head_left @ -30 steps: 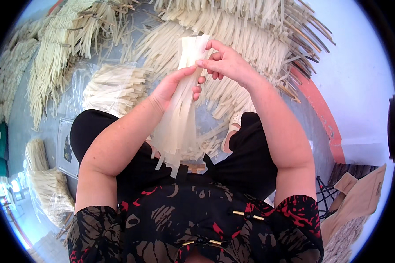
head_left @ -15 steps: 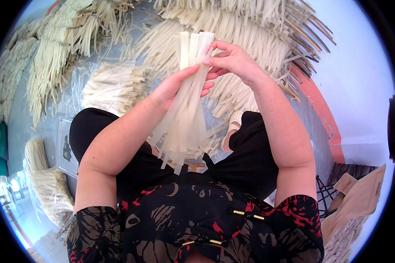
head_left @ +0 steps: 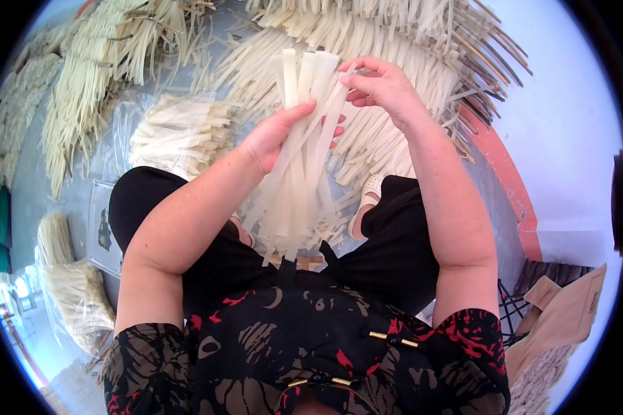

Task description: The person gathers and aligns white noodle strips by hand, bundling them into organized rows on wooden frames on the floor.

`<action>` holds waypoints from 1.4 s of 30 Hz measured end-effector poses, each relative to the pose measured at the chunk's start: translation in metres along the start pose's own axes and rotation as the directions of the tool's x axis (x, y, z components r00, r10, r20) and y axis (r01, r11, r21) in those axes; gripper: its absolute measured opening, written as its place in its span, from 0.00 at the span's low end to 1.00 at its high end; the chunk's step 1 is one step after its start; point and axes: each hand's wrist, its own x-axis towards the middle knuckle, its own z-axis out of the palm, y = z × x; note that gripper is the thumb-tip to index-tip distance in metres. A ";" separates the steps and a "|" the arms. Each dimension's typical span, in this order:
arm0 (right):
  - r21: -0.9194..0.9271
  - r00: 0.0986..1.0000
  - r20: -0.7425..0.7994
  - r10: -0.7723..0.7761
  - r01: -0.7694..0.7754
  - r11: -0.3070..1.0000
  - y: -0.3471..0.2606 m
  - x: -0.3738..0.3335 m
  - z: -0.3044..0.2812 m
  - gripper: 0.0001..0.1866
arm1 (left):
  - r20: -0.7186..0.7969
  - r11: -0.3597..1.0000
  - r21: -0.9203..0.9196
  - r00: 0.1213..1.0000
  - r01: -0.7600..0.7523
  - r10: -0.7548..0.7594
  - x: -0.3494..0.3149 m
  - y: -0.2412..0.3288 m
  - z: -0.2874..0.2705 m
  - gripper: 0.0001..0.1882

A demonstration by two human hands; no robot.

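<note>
A bundle of long, pale, flat dried noodles (head_left: 298, 159) is gripped around its upper middle by my left hand (head_left: 277, 135). My thumb lies across the front, and my fingertips show past the right edge. The strips' lower ends fan out over my lap. At the bundle's upper right, my right hand (head_left: 375, 84) pinches the top of a single noodle strip (head_left: 336, 104) between thumb and fingers. That strip leans away from the others at its upper end. Its other fingers are curled.
Rows of similar noodles on sticks (head_left: 387, 41) cover the floor ahead, and more hang at the far left (head_left: 93, 69). A clear plastic bag of noodles (head_left: 183, 135) lies beyond my left knee; another bag (head_left: 79, 297) sits left. A cardboard box (head_left: 561, 311) stands at right.
My right hand has shifted right and slightly up, away from my left hand, drawing the top of one strip aside. My left hand keeps its grip on the bundle.
</note>
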 end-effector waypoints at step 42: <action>0.453 0.962 0.105 0.252 -0.271 0.849 0.018 0.000 0.065 0.21 | -0.340 0.961 0.193 0.905 -0.197 0.254 0.008 -0.006 0.005 0.17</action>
